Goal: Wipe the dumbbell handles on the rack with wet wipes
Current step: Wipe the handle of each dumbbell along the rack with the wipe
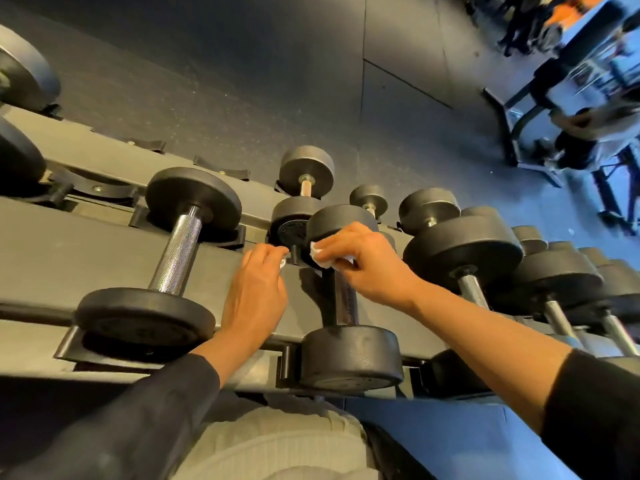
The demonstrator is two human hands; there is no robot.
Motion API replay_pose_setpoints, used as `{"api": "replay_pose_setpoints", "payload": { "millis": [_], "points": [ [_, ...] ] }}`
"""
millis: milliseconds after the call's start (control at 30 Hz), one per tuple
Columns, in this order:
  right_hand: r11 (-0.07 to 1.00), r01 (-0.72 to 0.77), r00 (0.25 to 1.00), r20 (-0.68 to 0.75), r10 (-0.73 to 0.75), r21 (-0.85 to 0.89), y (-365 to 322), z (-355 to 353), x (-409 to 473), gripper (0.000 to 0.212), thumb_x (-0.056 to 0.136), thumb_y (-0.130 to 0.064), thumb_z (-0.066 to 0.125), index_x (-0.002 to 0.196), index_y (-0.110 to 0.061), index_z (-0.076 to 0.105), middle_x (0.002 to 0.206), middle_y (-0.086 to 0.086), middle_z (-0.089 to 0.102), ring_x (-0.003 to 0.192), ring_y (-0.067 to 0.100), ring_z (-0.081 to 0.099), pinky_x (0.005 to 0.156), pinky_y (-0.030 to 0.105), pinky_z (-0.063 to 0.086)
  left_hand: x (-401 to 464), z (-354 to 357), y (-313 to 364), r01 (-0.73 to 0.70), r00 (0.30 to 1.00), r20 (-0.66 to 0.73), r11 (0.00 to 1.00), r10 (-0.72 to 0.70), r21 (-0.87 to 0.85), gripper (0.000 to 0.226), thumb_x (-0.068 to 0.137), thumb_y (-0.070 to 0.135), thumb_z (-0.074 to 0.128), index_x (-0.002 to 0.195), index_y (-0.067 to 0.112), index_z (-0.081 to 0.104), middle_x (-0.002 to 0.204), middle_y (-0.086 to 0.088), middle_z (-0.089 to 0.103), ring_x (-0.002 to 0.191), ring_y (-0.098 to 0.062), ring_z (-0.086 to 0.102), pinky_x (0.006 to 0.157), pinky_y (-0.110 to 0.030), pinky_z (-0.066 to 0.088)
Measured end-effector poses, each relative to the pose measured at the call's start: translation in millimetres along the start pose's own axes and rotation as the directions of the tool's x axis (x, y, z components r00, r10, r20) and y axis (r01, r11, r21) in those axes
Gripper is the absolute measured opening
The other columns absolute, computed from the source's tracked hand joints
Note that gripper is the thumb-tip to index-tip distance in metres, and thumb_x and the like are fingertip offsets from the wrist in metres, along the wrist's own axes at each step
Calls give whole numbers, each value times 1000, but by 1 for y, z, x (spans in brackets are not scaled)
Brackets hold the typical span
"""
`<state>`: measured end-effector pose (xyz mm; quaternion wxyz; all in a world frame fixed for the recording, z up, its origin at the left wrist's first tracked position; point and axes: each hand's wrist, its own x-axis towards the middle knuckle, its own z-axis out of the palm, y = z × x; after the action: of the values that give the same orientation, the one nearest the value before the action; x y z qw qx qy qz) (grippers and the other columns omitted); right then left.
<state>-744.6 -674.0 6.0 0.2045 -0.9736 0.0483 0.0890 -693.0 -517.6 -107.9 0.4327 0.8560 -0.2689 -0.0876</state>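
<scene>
A black dumbbell (pixel 349 355) lies in the middle of the grey rack (pixel 69 244), its dark metal handle (pixel 346 303) pointing away from me. My right hand (pixel 363 261) is closed on a white wet wipe (pixel 320 256), pressed at the far end of that handle, beside the far weight head. My left hand (pixel 254 296) rests on the rack rail just left of the handle, fingers curled, with a small white scrap at its fingertips. What that scrap is I cannot tell. A bigger dumbbell with a shiny knurled handle (pixel 176 251) lies to the left.
More dumbbells (pixel 464 251) fill the rack to the right, and smaller ones (pixel 306 174) sit on the far tier. Dark rubber floor (pixel 242 64) lies beyond. Gym benches and machine frames (pixel 554 109) stand at the upper right, with a person near them.
</scene>
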Motion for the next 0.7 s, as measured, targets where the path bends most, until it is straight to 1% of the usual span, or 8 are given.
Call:
{"api": "replay_pose_setpoints", "payload": {
  "millis": [67,133,233,333,433,567,633,700],
  "points": [
    [975,59,988,155,-26,-214,6,10,7,28,86,-6,59,108,-18,71,117,-3,64,117,12,44,95,29,44,-1,1,-1,-5,1000,2,1000,5,9,38,84,-6,58,120,6,60,111,-11,58,103,-26,56,79,-38,53],
    [948,85,968,252,-5,-308,10,16,5,28,86,-8,57,108,-19,71,116,-2,65,118,15,47,98,36,43,-1,1,-2,-14,1000,0,1000,14,1,37,84,-7,58,119,6,61,110,-11,59,101,-26,56,78,-39,53],
    [975,33,967,253,25,-222,10,16,-7,30,86,-2,55,110,-14,69,121,2,63,120,15,49,104,34,40,-2,0,-3,-34,999,-2,999,34,-25,36,83,-8,58,117,4,61,107,-12,59,97,-27,57,74,-39,54],
    [993,-40,967,246,66,-113,11,12,-18,30,87,3,55,107,-13,71,128,-1,59,126,10,44,107,23,32,-2,-1,-3,-44,999,-7,998,44,-34,36,82,-9,59,116,4,62,105,-13,59,94,-28,57,71,-37,53],
    [993,-115,965,237,110,4,9,10,-26,30,88,3,55,106,-14,71,126,-2,60,122,3,45,103,11,30,-3,-1,-3,-44,999,-1,998,44,-41,37,82,-9,59,117,4,61,106,-14,59,95,-28,57,72,-38,53],
    [980,-176,962,229,152,90,7,10,-30,29,90,-10,59,117,-19,65,123,-3,60,118,3,46,102,18,34,-4,1,-4,-61,998,6,997,62,-42,37,82,-10,58,116,4,61,104,-14,59,94,-28,56,70,-40,53],
    [979,-201,959,208,191,28,6,13,-28,36,90,-18,61,125,-23,60,124,-3,57,119,7,43,101,21,33,-3,1,-5,-73,997,12,997,74,-39,36,82,-10,57,115,5,61,103,-12,59,93,-28,55,68,-41,52],
    [974,-222,959,175,225,-38,5,17,-26,39,88,-16,63,126,-25,59,123,-1,54,118,11,43,101,24,34,-3,2,-5,-83,996,17,996,84,-37,35,82,-10,57,114,5,62,103,-12,59,93,-27,55,67,-40,52]
  ]
}}
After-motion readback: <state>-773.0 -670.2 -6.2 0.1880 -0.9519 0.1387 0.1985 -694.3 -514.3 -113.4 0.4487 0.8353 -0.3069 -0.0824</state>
